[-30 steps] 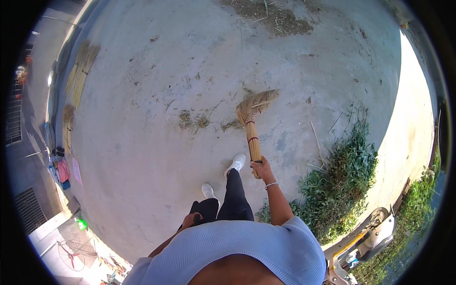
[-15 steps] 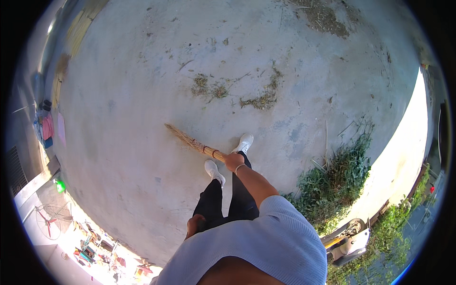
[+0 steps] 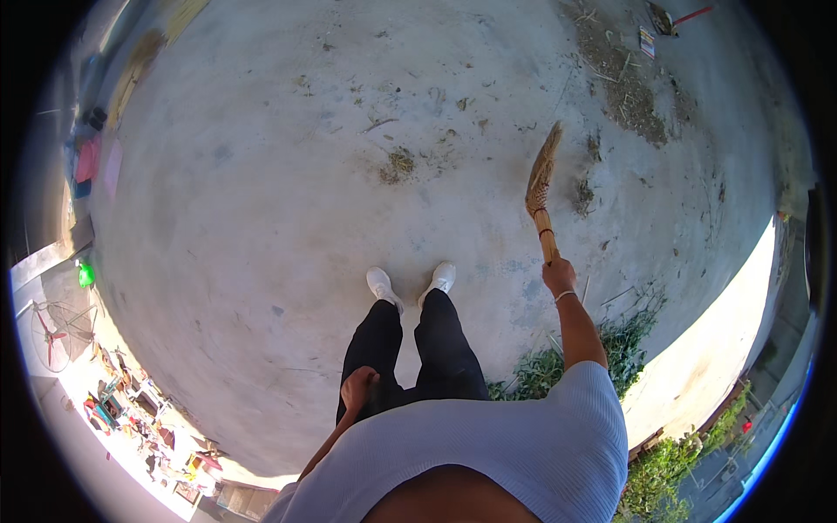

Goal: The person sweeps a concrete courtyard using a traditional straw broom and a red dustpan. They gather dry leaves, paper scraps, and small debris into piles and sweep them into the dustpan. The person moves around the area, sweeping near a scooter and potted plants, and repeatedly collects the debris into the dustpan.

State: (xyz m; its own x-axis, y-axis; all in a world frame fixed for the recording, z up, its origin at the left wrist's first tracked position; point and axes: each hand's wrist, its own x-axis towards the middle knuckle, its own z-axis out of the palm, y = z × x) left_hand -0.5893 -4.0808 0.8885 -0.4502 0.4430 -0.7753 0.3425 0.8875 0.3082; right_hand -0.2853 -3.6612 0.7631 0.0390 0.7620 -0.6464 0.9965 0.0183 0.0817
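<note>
My right hand (image 3: 558, 275) grips the wooden handle of a short straw broom (image 3: 541, 185), held out to my right with the bristles pointing away, just above the concrete floor (image 3: 261, 200). My left hand (image 3: 357, 385) rests against my left thigh, fingers loosely curled, holding nothing. My two white shoes (image 3: 410, 282) stand side by side on the concrete. A small pile of dry plant litter (image 3: 401, 162) lies ahead of my feet, and another clump of litter (image 3: 582, 195) lies beside the broom head.
A long strip of dirt and debris (image 3: 623, 83) runs across the far right. Green weeds (image 3: 610, 349) grow at my right, along a pale kerb (image 3: 724, 340). Clutter, a green bottle (image 3: 85, 275) and a fan (image 3: 52, 331) sit at the left edge.
The broom has swung from low left in front of my feet over to the right, bristles now pointing away. My feet have come together. My left hand stays on my thigh.
</note>
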